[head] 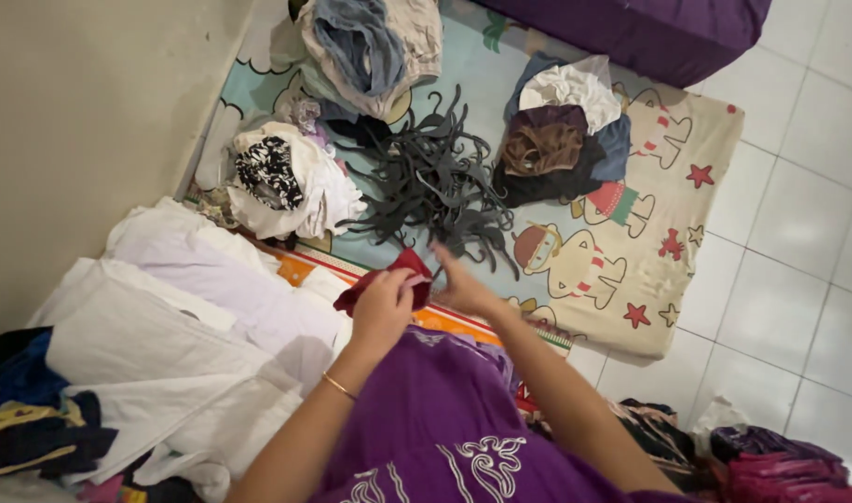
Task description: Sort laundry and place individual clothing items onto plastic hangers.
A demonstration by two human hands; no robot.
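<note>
Two hands, left hand (381,307) and right hand (465,291), pinch a dark red cloth (388,279) near grey hangers (435,182).

A white tiled floor (798,233) carries a thin printed mat (649,270) with cartoon figures and red stars. On the mat lie a heap of dark grey hangers (430,182), a white clothes bundle (295,182), a dark folded pile (561,130) and a denim-topped pile (370,47). White garments (174,317) spread beside the wall.
</note>
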